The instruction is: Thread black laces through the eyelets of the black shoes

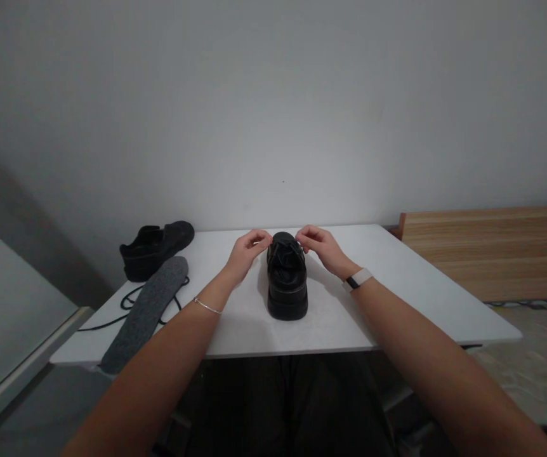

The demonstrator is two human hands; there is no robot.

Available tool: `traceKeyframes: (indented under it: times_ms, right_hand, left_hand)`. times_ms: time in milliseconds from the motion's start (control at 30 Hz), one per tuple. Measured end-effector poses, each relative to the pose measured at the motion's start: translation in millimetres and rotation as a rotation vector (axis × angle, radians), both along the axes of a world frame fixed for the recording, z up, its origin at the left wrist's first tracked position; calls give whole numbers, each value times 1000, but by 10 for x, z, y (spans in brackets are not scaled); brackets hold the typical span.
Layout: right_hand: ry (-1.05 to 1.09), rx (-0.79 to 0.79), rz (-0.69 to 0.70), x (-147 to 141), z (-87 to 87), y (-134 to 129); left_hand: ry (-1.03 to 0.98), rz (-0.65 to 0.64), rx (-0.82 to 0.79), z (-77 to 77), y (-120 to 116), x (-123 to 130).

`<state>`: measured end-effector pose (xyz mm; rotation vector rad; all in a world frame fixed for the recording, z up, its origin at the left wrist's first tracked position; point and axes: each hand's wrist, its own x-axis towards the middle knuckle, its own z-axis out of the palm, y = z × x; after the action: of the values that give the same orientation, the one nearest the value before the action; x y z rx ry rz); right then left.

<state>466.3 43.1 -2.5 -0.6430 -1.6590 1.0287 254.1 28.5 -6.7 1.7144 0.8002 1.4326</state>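
Working Both Sides of a Black Shoe [287, 298]

Fingertips drawn narrow, left hand [249, 252] and right hand [323, 247] flank the shoe's upper; whether they grip anything cannot be told. Matched, even handling would likely keep it straight, heel nearest the person, on the white table [421, 311]. A grey insole [152, 308] and second shoe [152, 252] lie left.

Anything the hands [243, 255] [325, 247] pinch is indiscernibly small.

Grey wall [283, 114] behind white table [411, 298]; wood-grain panel [487, 254] at right; patterned floor [530, 362]; dim light.
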Motion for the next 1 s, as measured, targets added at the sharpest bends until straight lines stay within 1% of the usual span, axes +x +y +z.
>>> traceKeyframes:
  times_ms: [67, 133, 200, 267, 400, 500, 567, 667, 733, 833, 933, 1000]
  right_hand:
    - [-56, 7, 13, 0, 11, -13]
    - [-91, 15, 21, -2, 12, -15]
    - [-111, 24, 28, -5, 1, -4]
    - [-122, 40, 23, -7, -23, 15]
    - [-167, 113, -46, -17, -90, 56]
    - [-184, 188, -121, -32, -115, 66]
    - [-153, 202, -140, -47, -107, 57]
    - [-79, 143, -97, -70, -71, 30]
    - [-28, 90, -55, -81, -50, 16]
    - [76, -14, 17, -90, -36, 14]
    - [210, -152, 55, -82, -19, 15]
    - [272, -193, 54, -57, 14, 9]
  left_hand:
    - [19, 32, -23, -17, 13, 8]
    - [50, 21, -39, -20, 8, 18]
    - [84, 13, -33, -11, -4, 22]
    - [127, 35, -6, 3, -11, 18]
    - [206, 104, 61, 20, 3, -4]
    - [197, 121, 84, 18, 19, -12]
    - [152, 86, 56, 18, 23, -9]
    - [-1, 17, -52, 29, 12, 3]
    - [-130, -39, -148, 45, -6, 7]
    - [-280, -159, -264, 77, -35, -1]
    - [-391, -220, -299, 117, -48, -35]
    - [-456, -225, -315, 149, -48, -74]
